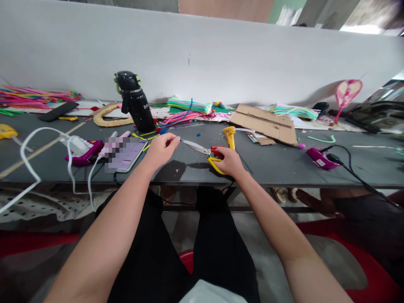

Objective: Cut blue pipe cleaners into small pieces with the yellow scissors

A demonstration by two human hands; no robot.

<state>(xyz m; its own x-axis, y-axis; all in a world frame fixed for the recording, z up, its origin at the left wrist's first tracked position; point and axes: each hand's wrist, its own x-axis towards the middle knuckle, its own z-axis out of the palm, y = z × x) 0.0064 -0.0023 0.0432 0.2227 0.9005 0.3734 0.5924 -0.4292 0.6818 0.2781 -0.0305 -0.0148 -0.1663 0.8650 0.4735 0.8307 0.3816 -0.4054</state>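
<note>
My right hand (232, 162) grips a pair of scissors (196, 147) by its red and yellow handles, above the front part of the dark table. The blades point left and look closed or nearly so. At their tips my left hand (162, 148) pinches thumb and forefinger together; a tiny bluish bit shows there, too small to name. A yellow glue gun (230, 135) lies just behind my right hand. Small blue scraps (198, 134) are on the tabletop between the hands and the back edge.
Left of my hands are a phone (131, 156), a purple power strip (85, 152) with white cables, and a black bottle (139, 105). Behind lie bundles of pipe cleaners (189, 105) and cardboard (265, 123). At right are another purple power strip (322, 159) and a seated person (362, 214).
</note>
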